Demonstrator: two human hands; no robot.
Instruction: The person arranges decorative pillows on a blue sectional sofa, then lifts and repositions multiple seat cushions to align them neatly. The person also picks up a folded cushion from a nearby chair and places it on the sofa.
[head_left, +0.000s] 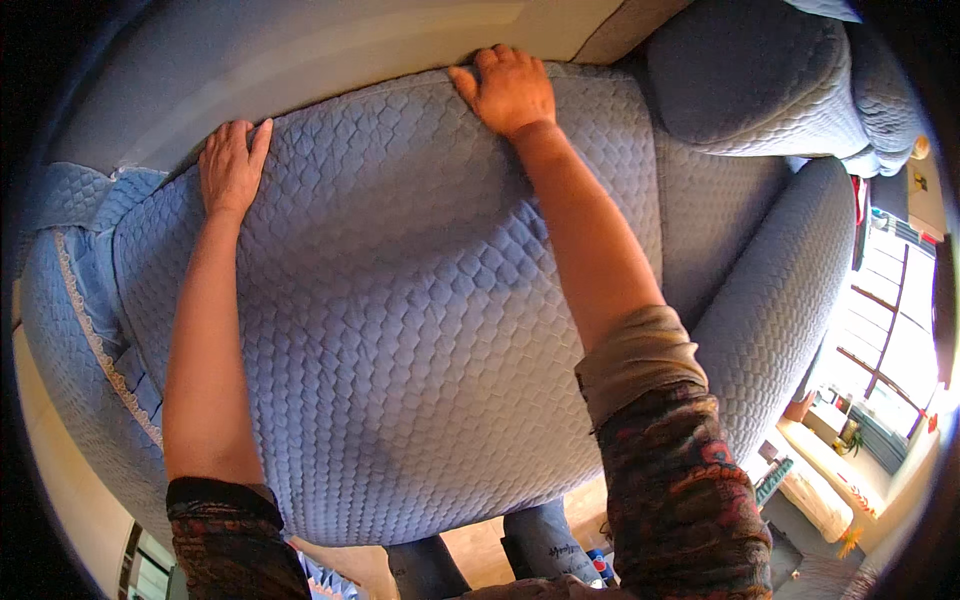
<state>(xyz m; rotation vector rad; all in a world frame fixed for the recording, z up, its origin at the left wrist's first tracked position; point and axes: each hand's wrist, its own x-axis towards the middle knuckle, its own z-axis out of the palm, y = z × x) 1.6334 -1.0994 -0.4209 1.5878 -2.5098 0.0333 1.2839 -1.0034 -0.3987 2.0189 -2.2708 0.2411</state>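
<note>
A blue-grey quilted sofa cover spreads over the wide seat in front of me. My left hand lies palm down on its far left edge, thumb apart from the fingers. Farther right along the same edge rests my right hand, its thumb out to the side and its fingers bent over the rim. The fingertips reach the seam where the seat meets a smooth beige-grey backrest. Whether any fabric is pinched under the fingers is hidden.
At the left stands a quilted armrest with lace trim. A padded cushion and another quilted armrest are on the right. Beyond are a bright window and a sill with small items. My legs stand at the seat's front.
</note>
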